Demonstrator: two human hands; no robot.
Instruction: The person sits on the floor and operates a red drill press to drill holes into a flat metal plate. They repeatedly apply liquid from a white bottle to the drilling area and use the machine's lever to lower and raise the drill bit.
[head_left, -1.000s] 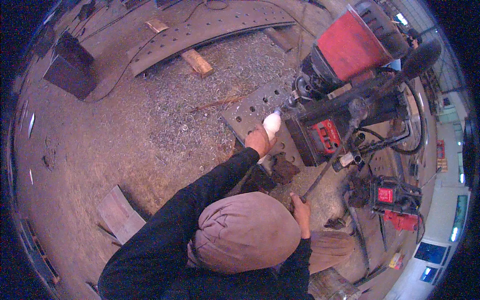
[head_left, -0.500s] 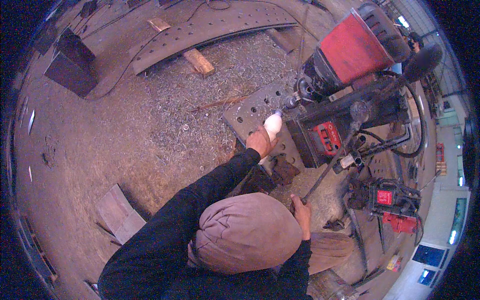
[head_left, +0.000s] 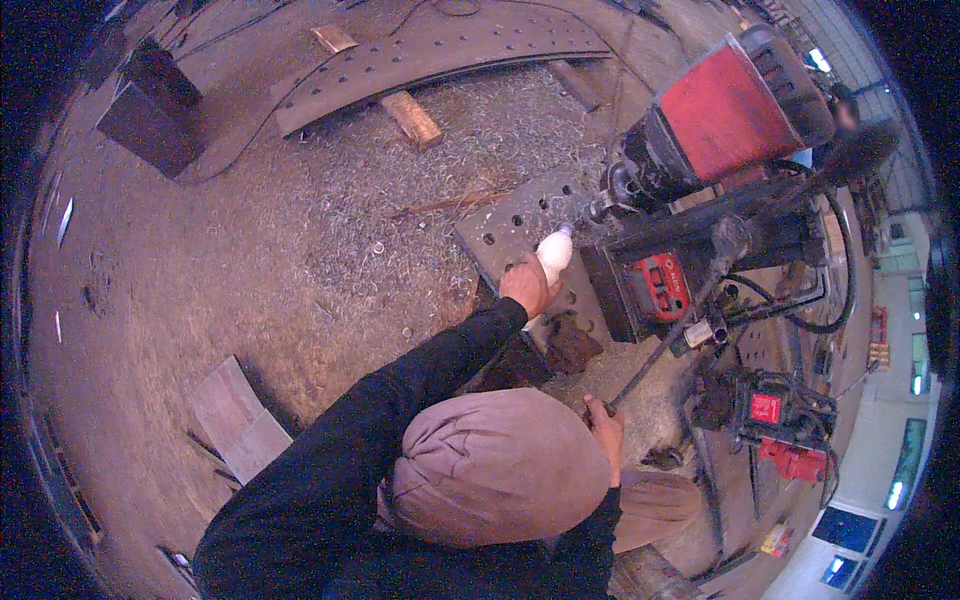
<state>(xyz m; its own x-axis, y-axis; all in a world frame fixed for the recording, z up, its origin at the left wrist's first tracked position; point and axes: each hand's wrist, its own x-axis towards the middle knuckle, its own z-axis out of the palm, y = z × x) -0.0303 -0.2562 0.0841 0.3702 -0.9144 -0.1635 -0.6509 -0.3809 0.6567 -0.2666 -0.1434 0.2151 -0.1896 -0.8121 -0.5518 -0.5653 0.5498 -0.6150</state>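
A white squeeze bottle [head_left: 554, 254] is wrapped in the fingers of my left hand [head_left: 530, 288], its nozzle tip close to the bit end of a red and black drill machine [head_left: 725, 110]. Beneath them lies a grey steel plate [head_left: 490, 255] with several round holes. My right hand [head_left: 606, 437], lower down, is closed round the end of a long dark lever [head_left: 652, 362] that runs up to the machine. Whether the nozzle touches the bit, I cannot tell. A dark brown rag-like lump [head_left: 572, 345] sits by the plate's near edge.
Metal shavings [head_left: 350, 190] cover the floor to the left. A long drilled plate [head_left: 440, 60] rests on wooden blocks [head_left: 412, 120] at the back. Another red and black machine [head_left: 770, 410] stands at right. A dark steel box shape [head_left: 150, 125] stands far left.
The view has shifted slightly, moving the machine and plate a little to the right in the picture. Both hands keep their holds on the bottle and the lever.
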